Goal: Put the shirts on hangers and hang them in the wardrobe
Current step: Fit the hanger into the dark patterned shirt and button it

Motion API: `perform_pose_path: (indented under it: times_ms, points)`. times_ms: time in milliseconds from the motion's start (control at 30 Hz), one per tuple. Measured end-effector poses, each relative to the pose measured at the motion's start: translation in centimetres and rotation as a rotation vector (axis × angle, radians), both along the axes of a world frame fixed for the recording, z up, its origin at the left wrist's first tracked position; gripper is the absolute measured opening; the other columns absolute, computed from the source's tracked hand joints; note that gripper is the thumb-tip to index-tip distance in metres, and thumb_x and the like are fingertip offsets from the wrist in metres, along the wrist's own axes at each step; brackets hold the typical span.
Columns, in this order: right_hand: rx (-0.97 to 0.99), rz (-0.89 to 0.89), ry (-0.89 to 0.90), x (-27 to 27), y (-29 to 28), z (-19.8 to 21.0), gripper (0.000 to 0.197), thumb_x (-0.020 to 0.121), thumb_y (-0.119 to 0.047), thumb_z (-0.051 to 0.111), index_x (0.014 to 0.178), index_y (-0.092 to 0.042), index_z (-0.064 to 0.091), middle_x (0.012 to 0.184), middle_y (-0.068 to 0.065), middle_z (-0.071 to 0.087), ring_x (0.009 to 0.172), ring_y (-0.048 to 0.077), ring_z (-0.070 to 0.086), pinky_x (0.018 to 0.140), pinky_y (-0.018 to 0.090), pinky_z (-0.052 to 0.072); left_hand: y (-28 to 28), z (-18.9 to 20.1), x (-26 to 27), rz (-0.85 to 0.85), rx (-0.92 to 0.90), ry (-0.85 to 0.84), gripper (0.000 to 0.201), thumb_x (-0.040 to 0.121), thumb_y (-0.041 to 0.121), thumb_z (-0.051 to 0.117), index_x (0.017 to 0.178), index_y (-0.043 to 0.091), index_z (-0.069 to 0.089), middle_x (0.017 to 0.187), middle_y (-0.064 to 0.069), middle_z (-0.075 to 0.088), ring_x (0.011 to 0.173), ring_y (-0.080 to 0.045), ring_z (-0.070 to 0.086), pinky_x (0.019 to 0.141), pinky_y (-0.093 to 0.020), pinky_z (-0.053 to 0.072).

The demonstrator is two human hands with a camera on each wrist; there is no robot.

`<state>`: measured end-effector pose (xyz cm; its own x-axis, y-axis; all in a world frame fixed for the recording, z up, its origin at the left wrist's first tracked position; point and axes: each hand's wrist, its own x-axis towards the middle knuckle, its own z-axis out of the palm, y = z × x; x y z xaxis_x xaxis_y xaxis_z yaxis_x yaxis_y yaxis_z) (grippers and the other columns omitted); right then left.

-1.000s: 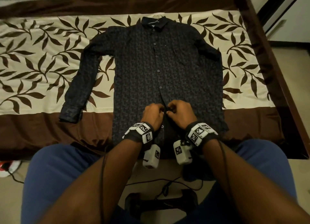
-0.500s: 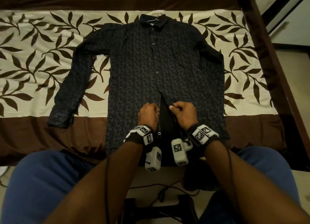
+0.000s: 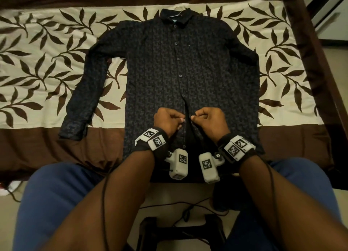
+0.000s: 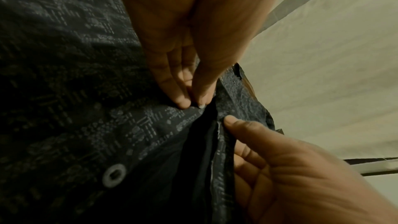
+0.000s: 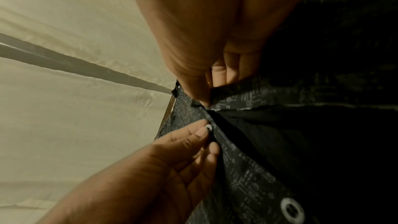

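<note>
A dark patterned shirt (image 3: 169, 72) lies flat on the bed, front up, collar at the far end. A thin wire hanger hook (image 3: 179, 12) sticks out of the collar. The upper buttons are fastened; the lower front gapes in a narrow slit. My left hand (image 3: 179, 121) pinches the button edge of the slit, with a small button (image 5: 208, 127) at its fingertips (image 4: 191, 105). My right hand (image 3: 194, 119) pinches the opposite edge (image 5: 206, 101), a few centimetres away. Another button (image 4: 113, 175) lies lower on the left edge.
The bedspread (image 3: 47, 62) is cream with brown leaves and a brown border (image 3: 47, 147). A dark wooden bed frame (image 3: 310, 53) runs along the right. My knees in blue trousers (image 3: 47, 203) flank a black object with cables (image 3: 180, 228) on the floor.
My hands, pressed together at the shirt front a second ago, have drawn slightly apart, each keeping its edge. A dark slit has opened between the two edges.
</note>
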<state>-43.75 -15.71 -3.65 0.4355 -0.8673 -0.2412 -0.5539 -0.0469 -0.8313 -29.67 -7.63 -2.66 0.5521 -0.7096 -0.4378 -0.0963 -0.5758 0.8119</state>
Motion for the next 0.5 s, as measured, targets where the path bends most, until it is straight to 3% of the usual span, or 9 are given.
perform_pose_path:
  times_ms: [133,300,500]
  points:
    - [-0.061,0.04,-0.014,0.4,0.2,0.0,0.007,0.081,-0.017,0.079,0.079,-0.017,0.071,0.067,-0.006,0.066,0.063,0.008,0.061,0.068,0.03,0.055,-0.3,0.0,0.0,0.04,-0.018,0.083,0.014,0.084,-0.004,0.072,0.077,0.008,0.074,0.062,-0.01,0.068,0.054,-0.015,0.06,0.053,-0.022,0.054]
    - [-0.126,0.078,0.022,0.9,1.0,-0.6,0.001,0.082,-0.016,0.073,0.081,-0.016,0.074,0.069,-0.002,0.07,0.067,0.015,0.066,0.069,0.038,0.057,-0.5,-0.3,0.2,0.067,-0.044,0.174,0.012,0.082,-0.008,0.072,0.078,0.004,0.072,0.069,-0.015,0.069,0.057,-0.019,0.063,0.055,-0.025,0.054]
    - [-0.178,0.073,0.084,1.1,1.3,-0.1,0.003,0.083,-0.014,0.069,0.081,-0.013,0.072,0.066,-0.001,0.066,0.068,0.02,0.064,0.068,0.036,0.054,-0.4,-0.2,0.4,0.095,-0.057,0.226,0.013,0.081,-0.009,0.072,0.077,0.003,0.072,0.067,-0.015,0.068,0.05,-0.013,0.061,0.052,-0.021,0.052]
